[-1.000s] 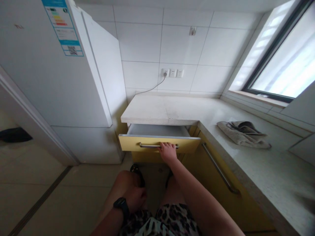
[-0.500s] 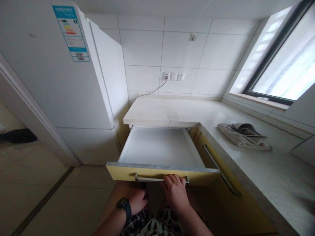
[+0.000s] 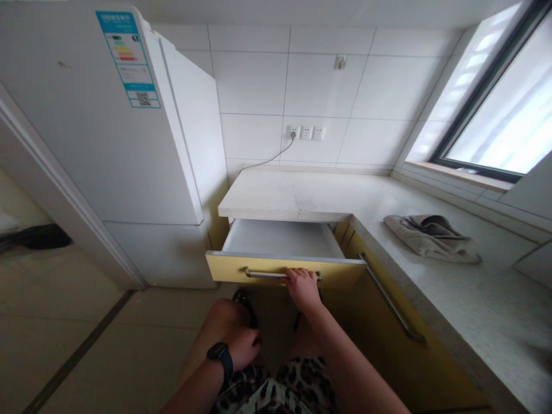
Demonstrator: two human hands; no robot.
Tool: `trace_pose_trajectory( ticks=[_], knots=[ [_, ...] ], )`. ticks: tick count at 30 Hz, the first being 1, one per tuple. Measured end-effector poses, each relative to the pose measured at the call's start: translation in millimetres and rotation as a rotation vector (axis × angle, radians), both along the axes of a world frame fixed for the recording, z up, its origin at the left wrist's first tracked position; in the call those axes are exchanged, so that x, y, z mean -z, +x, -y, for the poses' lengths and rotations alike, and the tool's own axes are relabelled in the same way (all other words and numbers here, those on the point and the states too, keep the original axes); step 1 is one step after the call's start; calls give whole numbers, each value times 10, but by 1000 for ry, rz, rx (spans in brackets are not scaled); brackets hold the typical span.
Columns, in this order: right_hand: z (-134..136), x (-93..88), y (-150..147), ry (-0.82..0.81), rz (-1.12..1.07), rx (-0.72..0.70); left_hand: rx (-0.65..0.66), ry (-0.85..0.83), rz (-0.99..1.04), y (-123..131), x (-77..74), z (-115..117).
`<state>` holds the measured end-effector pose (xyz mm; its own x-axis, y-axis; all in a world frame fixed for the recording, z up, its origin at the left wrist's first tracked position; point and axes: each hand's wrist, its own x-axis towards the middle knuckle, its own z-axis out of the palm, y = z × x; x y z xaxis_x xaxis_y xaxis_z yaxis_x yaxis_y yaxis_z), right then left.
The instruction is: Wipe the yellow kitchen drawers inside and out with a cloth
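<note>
My right hand has its fingers wrapped over the right part of a metal drawer handle. The handle is fixed to the yellow front of a drawer, which stands partly pulled out below the counter. Its white inside shows nothing lying in it. Low down by my thigh, my left hand is curled closed, apart from the drawer, with nothing seen in it. A dark watch is on that wrist.
A pale counter runs behind the drawer and along the right. On it lies a crumpled grey towel. A long handle sticks out from the yellow cabinet at right. A white fridge stands at left.
The drawer has slid inward toward the counter, with my right hand moving along on its handle. My left hand has stayed nearly in place by my thigh.
</note>
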<state>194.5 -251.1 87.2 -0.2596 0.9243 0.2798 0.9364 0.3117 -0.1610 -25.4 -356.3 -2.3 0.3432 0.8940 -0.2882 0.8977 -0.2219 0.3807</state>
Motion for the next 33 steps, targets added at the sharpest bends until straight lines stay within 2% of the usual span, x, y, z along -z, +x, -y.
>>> trace_pose_trajectory(
  ticks=[3, 5, 8, 14, 16, 19, 23, 27, 30, 33],
  knots=[
    [-154, -62, -47, -12, -3, 18, -2, 11, 4, -20, -40, 3],
    [-120, -68, -47, -23, -6, 20, -6, 6, 20, -24, -51, 5],
    [127, -37, 5, -27, -13, 9, -24, -12, 33, -15, -52, 7],
    [879, -9, 110, -33, -57, -38, -12, 3, 20, 27, -122, 32],
    [1024, -13, 90, -34, -66, -42, -6, 11, 18, 37, -168, 46],
    [1083, -2, 50, -34, -74, -34, -5, 5, 16, 40, -234, 61],
    [997, 31, 85, -22, -76, -48, -4, -48, 26, 37, -265, 66],
    [772, 39, 146, -9, -56, -64, -7, -93, 53, 71, -210, 60],
    [442, 46, 126, 8, -41, -59, -9, -87, 20, 105, -161, 47],
    [-17, 51, 68, 22, -18, -36, 13, -44, -12, 118, -148, 25]
  ],
)
